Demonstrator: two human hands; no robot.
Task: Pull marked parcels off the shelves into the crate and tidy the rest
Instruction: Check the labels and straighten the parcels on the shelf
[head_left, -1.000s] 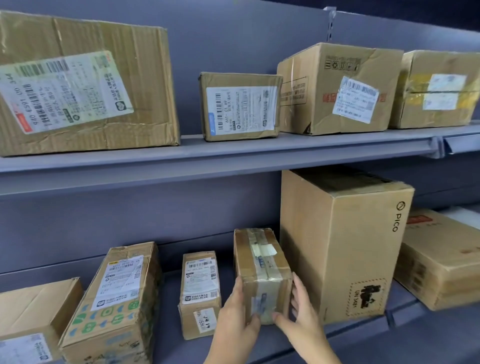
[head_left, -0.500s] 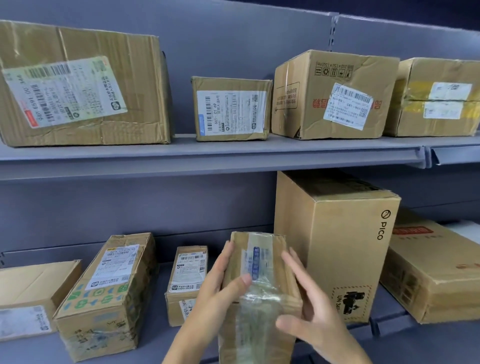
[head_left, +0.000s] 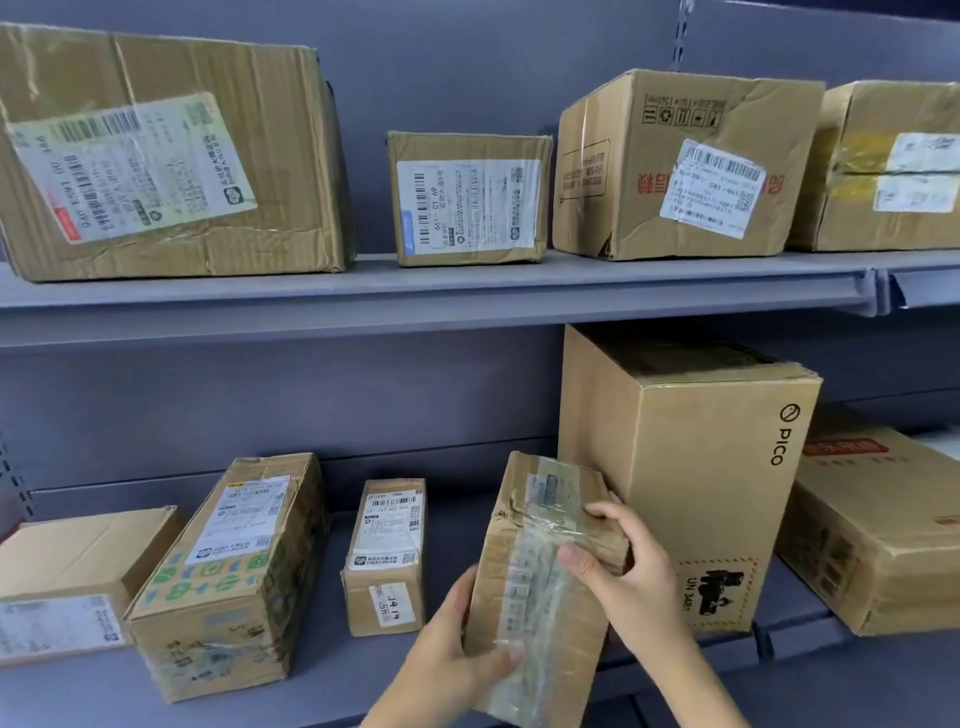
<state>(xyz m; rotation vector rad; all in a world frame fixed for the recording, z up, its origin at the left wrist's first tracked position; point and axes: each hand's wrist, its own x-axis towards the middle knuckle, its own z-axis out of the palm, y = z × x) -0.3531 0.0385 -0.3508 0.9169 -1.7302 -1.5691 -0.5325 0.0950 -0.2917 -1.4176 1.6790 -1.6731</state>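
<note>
A small taped cardboard parcel (head_left: 535, 571) is held tilted in front of the lower shelf (head_left: 332, 670), lifted off it. My left hand (head_left: 457, 660) grips its lower left side with the thumb across the front. My right hand (head_left: 623, 577) clasps its right edge near the top, fingers over the clear tape. The face turned to me shows wrinkled tape and a faint printed strip; no clear label is readable. No crate is in view.
On the lower shelf stand a small labelled parcel (head_left: 387, 556), a green-patterned parcel (head_left: 234, 571), a flat box (head_left: 67, 577) at far left, a tall PICO box (head_left: 696, 467) and a low box (head_left: 878, 535) at right. The upper shelf (head_left: 415, 291) carries several labelled boxes.
Both hands lifted the taped parcel off the lower shelf, drew it toward me and turned it. The right hand shifted up onto its right top edge.
</note>
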